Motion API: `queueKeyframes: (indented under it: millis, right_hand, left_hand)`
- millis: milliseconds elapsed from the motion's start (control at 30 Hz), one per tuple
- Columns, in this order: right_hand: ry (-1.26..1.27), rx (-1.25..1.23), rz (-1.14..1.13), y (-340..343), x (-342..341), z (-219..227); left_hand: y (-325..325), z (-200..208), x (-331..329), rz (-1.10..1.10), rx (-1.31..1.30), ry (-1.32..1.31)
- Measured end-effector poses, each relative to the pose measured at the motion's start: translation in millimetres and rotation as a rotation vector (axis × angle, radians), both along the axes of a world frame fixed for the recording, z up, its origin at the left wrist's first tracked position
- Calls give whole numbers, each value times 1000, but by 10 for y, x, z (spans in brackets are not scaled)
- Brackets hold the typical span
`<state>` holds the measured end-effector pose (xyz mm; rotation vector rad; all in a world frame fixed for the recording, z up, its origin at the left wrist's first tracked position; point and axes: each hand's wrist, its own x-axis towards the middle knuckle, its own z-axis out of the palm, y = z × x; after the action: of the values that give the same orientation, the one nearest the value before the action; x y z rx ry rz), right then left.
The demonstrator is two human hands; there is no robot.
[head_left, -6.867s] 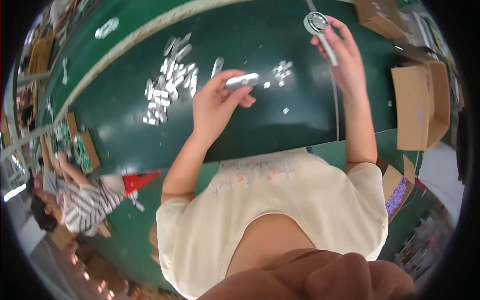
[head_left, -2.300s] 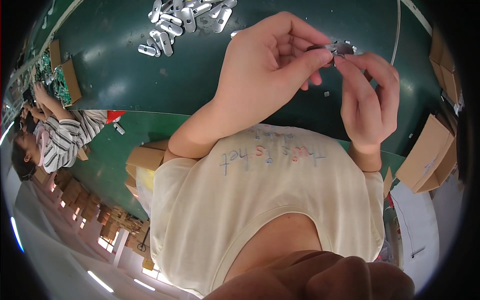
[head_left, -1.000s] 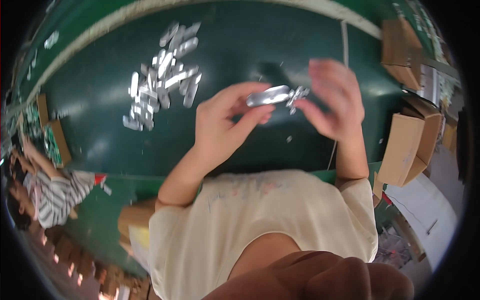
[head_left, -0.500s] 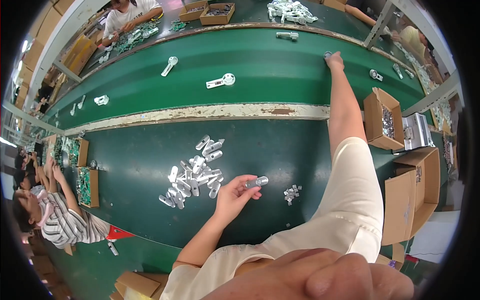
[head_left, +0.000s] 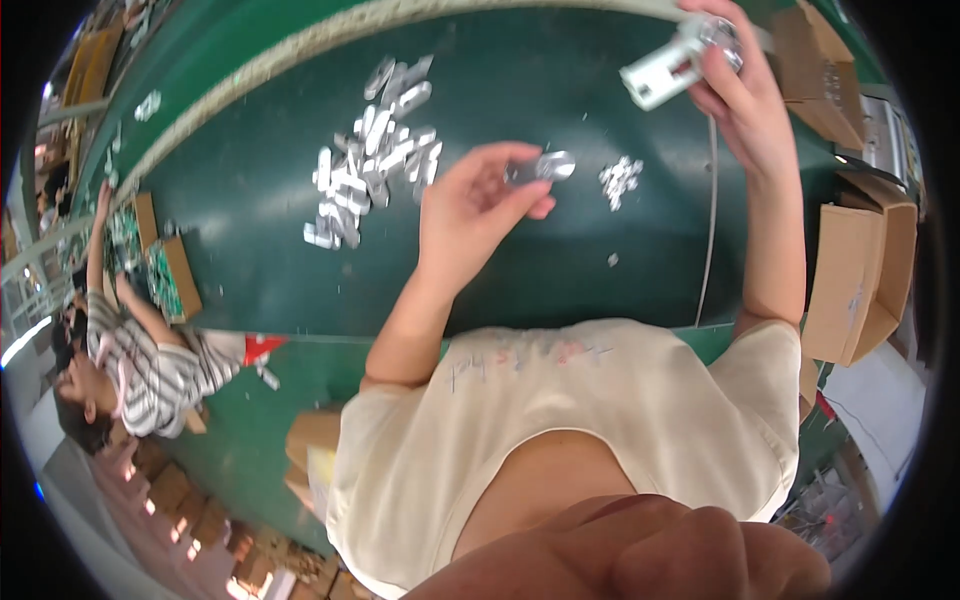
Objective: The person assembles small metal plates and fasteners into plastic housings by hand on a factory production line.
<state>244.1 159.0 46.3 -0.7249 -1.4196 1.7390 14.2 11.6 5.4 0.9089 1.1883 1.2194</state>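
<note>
Over the table [head_left: 570,285], my left hand [head_left: 465,210] is pinching a silvery plate [head_left: 548,167] — my right hand [head_left: 750,115] is gripping a white device [head_left: 663,76]. At far left, a cardboard box [head_left: 183,272] is holding green pieces [head_left: 162,282].

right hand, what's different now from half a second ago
The right hand has drawn back from the green belt toward the person, now holding a white part with a round head. The left hand still holds a silver oval plate; the silver plates and small pieces stay on the table.
</note>
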Motion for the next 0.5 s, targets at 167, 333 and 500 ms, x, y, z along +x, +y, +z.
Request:
queueKeyframes:
  millis: [167, 333, 500]
  right_hand:
    - [236, 0, -120, -749, 8, -207]
    - [-187, 430, -270, -1203, -65, -60]
    - [-236, 678, -178, -1144, -93, -145]
  left_hand:
    - [-87, 157, 62, -40, 8, -50]
    - [-252, 244, 122, -96, 19, -49]
    - [-328, 279, 141, -76, 16, -49]
